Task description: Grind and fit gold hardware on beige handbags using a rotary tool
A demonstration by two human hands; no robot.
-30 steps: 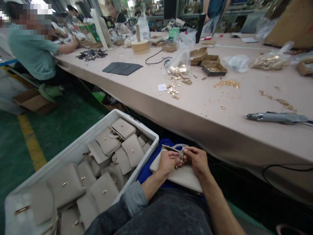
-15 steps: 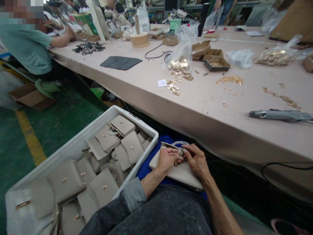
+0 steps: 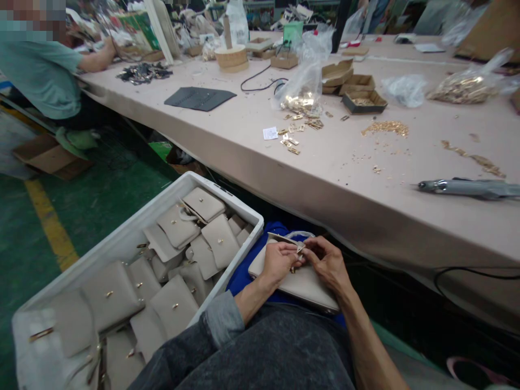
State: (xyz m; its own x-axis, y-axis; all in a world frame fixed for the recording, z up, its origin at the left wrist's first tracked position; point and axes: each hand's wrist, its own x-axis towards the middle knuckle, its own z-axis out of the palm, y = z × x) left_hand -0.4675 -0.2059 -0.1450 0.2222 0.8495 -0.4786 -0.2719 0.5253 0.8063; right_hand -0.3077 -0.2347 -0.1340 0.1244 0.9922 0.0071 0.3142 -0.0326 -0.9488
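Observation:
A beige handbag (image 3: 306,287) with a gold clasp part lies across my lap on blue cloth (image 3: 244,268). Its flap (image 3: 278,237) is raised at the far side. My left hand (image 3: 280,262) is closed, fingers bent together over the bag. Opposite it, my right hand (image 3: 327,262) pinches with thumb and forefinger at the same spot. Between the fingertips shows a small whitish, film-like piece (image 3: 300,246), too small to make out fully. A pale handle (image 3: 298,234) curves just beyond the fingers.
At my left stands a white crate (image 3: 122,219) of similar beige bags. The table ahead holds a grey electric screwdriver (image 3: 467,188), loose gold fittings (image 3: 385,128), small cardboard boxes (image 3: 364,102) and a dark sheet (image 3: 199,99). A co-worker (image 3: 44,76) sits at far left.
My fingers have shifted slightly at the small whitish piece, which looks turned and more pointed now. Both hands stay over the bag. The whole view has moved a little.

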